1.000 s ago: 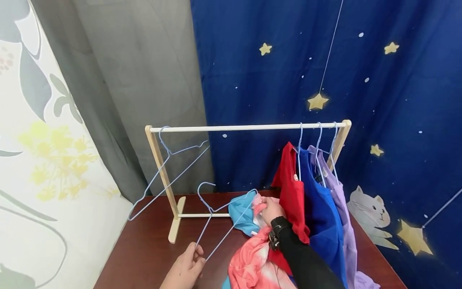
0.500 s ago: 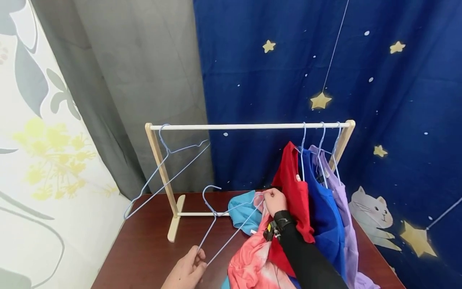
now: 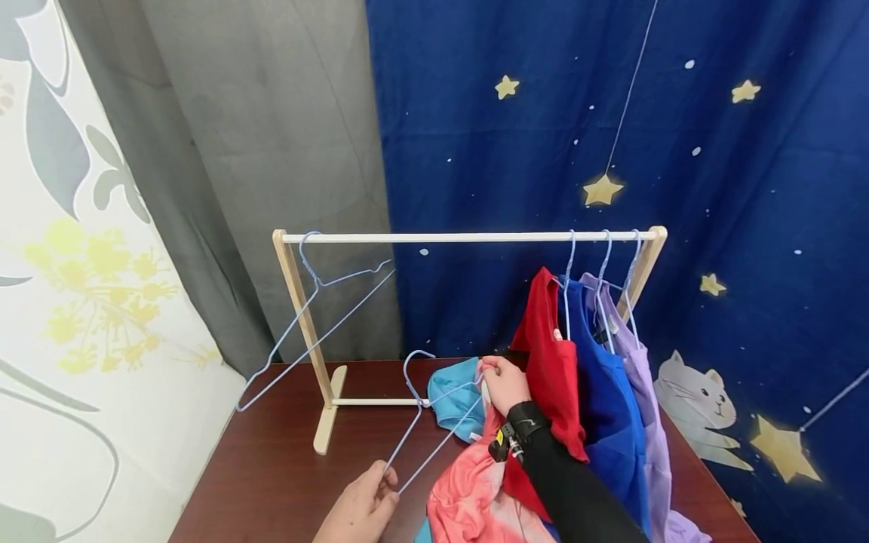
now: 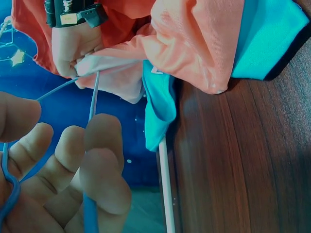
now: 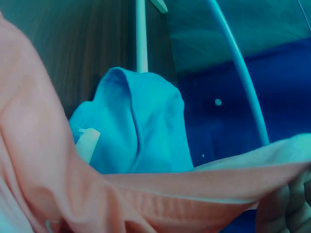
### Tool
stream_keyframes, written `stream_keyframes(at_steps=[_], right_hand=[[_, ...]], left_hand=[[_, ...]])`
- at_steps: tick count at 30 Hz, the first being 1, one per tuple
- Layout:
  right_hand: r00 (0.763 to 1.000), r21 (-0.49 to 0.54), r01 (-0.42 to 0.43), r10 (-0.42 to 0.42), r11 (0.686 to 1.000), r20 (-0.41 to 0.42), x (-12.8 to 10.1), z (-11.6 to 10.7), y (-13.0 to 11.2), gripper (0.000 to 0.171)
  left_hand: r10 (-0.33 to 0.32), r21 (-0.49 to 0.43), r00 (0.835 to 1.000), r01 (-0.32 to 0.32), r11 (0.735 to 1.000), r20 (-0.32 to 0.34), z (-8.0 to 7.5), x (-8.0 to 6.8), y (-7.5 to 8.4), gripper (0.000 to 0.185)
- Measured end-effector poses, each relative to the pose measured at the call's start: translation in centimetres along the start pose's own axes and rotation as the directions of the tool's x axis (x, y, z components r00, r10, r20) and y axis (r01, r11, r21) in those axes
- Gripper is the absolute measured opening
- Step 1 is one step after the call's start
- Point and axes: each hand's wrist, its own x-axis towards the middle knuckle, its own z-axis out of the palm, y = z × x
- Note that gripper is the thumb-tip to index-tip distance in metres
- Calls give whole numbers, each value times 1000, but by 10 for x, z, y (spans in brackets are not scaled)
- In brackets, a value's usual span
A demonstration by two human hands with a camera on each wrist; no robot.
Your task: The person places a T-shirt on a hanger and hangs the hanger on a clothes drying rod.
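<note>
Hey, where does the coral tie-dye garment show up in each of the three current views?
Head: the coral garment is at the bottom, right of centre, rising to the right hand.
Left wrist: upper middle, one end at that hand.
Right wrist: left side and across the bottom.
Shared landmark: the turquoise garment with a white tag, beside it.

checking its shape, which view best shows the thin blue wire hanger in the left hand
Head view, because the thin blue wire hanger shows its hook and most of its outline. Left wrist shows only partial lengths; right wrist, apparently one.
</note>
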Motion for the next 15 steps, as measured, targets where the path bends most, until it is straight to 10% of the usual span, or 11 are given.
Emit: stream_keyframes(at_steps=[15], right_hand=[[981,-105,194,-191,975,35,-15,-1,-19,21]], left_hand=[[-26,-8,999,25,1000,-22,4,4,8,15]])
